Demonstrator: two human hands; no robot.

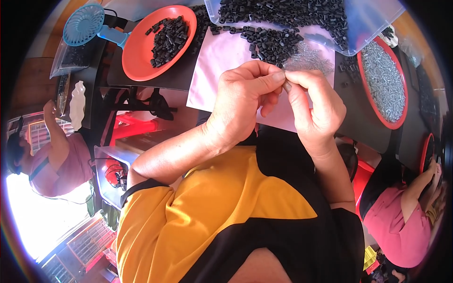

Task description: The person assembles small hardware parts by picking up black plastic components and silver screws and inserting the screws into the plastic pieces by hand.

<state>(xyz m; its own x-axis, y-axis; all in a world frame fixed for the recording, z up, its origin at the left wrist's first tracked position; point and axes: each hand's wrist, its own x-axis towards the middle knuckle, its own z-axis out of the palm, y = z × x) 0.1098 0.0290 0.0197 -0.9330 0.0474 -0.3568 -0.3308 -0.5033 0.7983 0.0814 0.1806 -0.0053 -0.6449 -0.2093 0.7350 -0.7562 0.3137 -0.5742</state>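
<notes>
Over the near part of a pale pink cloth (pixel 207 70), my two hands meet fingertip to fingertip. My left hand (pixel 243 96) is closed, thumb pressed on the bent index finger. My right hand (pixel 318 104) pinches at the same spot with thumb and forefinger. Whatever lies between the fingertips is too small or too covered to make out. Just beyond them is a heap of small black plastic parts (pixel 271 45), and beside it a loose pile of small clear or silvery pieces (pixel 309 59).
A clear plastic bin (pixel 356 40) of black parts stands at the back. An orange plate (pixel 134 56) with black parts is at left, near a blue fan (pixel 84 24). At right, a red-rimmed tray (pixel 396 123) holds silvery pieces. People sit at far left (pixel 61 160) and right (pixel 396 226).
</notes>
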